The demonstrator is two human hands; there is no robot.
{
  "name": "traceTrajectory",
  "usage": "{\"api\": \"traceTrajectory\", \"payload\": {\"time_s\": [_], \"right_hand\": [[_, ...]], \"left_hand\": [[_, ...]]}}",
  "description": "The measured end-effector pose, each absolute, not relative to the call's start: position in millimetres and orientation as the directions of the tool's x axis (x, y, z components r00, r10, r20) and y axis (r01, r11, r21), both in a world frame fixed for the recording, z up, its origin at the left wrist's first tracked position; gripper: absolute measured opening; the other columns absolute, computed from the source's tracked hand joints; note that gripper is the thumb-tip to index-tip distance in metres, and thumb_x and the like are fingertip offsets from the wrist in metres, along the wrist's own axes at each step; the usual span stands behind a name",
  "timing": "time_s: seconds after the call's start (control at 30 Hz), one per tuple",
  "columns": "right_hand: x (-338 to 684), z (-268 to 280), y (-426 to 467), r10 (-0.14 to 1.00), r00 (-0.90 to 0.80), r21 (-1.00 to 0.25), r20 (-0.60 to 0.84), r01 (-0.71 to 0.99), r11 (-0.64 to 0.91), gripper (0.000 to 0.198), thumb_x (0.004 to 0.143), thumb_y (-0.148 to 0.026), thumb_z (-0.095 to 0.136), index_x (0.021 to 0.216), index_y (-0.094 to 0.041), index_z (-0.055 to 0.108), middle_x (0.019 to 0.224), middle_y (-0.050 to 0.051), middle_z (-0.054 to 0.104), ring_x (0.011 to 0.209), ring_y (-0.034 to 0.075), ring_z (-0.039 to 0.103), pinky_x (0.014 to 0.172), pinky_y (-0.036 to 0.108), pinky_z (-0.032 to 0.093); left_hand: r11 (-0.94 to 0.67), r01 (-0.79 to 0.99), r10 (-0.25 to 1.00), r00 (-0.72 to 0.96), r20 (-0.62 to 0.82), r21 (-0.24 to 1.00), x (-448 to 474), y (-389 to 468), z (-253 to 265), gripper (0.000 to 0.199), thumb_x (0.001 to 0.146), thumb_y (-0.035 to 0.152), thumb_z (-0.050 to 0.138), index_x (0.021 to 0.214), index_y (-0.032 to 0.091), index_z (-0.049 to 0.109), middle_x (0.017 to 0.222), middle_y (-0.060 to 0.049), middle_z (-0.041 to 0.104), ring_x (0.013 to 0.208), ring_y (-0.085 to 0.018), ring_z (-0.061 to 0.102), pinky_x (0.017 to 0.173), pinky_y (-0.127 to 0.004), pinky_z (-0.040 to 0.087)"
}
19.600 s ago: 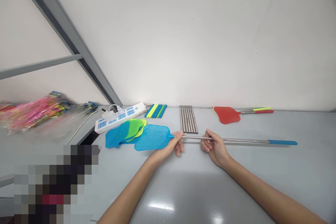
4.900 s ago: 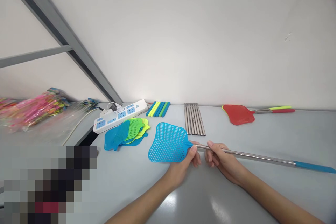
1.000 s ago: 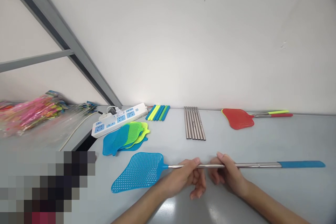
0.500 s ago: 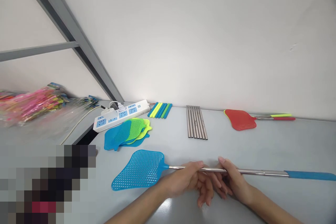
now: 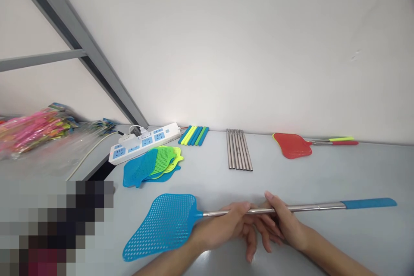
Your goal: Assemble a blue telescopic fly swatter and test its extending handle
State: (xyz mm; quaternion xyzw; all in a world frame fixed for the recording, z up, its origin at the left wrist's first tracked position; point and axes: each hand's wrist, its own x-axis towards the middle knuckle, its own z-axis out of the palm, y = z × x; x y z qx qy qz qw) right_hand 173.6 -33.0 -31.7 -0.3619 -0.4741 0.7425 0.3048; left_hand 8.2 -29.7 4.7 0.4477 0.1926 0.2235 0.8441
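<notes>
A blue fly swatter (image 5: 164,222) with a long metal telescopic rod and a blue handle lies across both hands, above the table. My left hand (image 5: 231,224) is closed on the rod near the swatter head, thumb on top and the other fingers curled below. Close beside it, my right hand (image 5: 283,220) grips the rod nearer the handle, its thumb along the upper side. The fingers of both hands nearly meet under the rod. The blue handle extends to the right, and the perforated head is at the left.
On the grey table (image 5: 200,172) lie loose swatter heads (image 5: 140,168), coloured handle sleeves (image 5: 194,136), metal rods (image 5: 239,150) and finished red and yellow swatters (image 5: 294,145). A white power strip (image 5: 145,142) sits at the back left, near bagged goods (image 5: 39,131).
The swatter has tilted: its head is lower and further left, its handle end higher. Both hands keep hold of the rod, close together. The whole view has shifted slightly.
</notes>
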Motion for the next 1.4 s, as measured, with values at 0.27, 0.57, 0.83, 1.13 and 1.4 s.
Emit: {"api": "traceTrajectory", "payload": {"time_s": [0.27,0.57,0.83,1.13,1.4], "right_hand": [[171.1,-29.2,-33.5,0.784,-0.560,-0.916,-0.269,-0.103,-0.388,0.058,0.082,-0.051,0.013,0.036,-0.019,0.031,0.027,-0.005,0.027,0.026,0.007,0.030,0.035,0.022,0.026],[168.0,-27.1,-35.4,0.784,-0.530,-0.916,-0.323,-0.034,-0.400,0.055,0.081,-0.052,0.011,0.039,-0.019,0.026,0.028,-0.005,0.027,0.025,0.008,0.034,0.031,0.021,0.026],[161.9,-17.2,-27.1,0.751,-0.549,-0.904,-0.367,0.019,-0.428,0.054,0.080,-0.054,0.010,0.045,-0.019,0.031,0.032,-0.004,0.034,0.025,0.007,0.031,0.029,0.021,0.017],[163.5,-14.1,-12.8,0.865,-0.440,-0.836,-0.243,-0.358,-0.417,0.044,0.078,-0.040,0.042,0.043,-0.018,0.026,0.036,-0.007,0.026,0.028,0.005,0.027,0.035,0.022,0.013],[172.1,-12.5,-2.8,0.874,-0.403,-0.713,-0.271,-0.526,-0.464,0.047,0.081,-0.034,0.037,0.038,-0.019,0.024,0.032,-0.007,0.016,0.029,0.008,0.026,0.037,0.024,0.015]], "left_hand": [[0.478,-0.204,0.561,0.819,-0.119,0.854,9.0,-31.5,8.1,0.066,0.082,0.049,0.004,0.100,0.009,0.054,0.071,-0.012,0.060,0.038,-0.007,0.039,0.044,-0.023,0.030],[0.458,-0.176,0.580,0.802,-0.143,0.871,7.7,-32.2,4.7,0.061,0.084,0.044,0.005,0.104,0.007,0.050,0.070,-0.011,0.060,0.041,-0.008,0.042,0.048,-0.024,0.033],[0.312,-0.034,0.702,0.681,-0.207,0.949,1.2,-27.9,18.8,0.048,0.085,0.039,0.020,0.092,0.012,0.059,0.060,-0.004,0.058,0.052,-0.011,0.047,0.063,-0.026,0.037],[0.254,-0.069,0.799,0.578,-0.169,0.965,-4.4,-14.0,18.3,0.041,0.082,0.038,0.031,0.084,0.013,0.064,0.065,-0.006,0.059,0.056,-0.014,0.050,0.058,-0.025,0.036],[0.317,-0.166,0.835,0.516,-0.191,0.934,-9.0,-5.5,20.0,0.043,0.082,0.038,0.028,0.098,0.012,0.059,0.067,-0.007,0.057,0.052,-0.013,0.048,0.060,-0.027,0.036]]}}
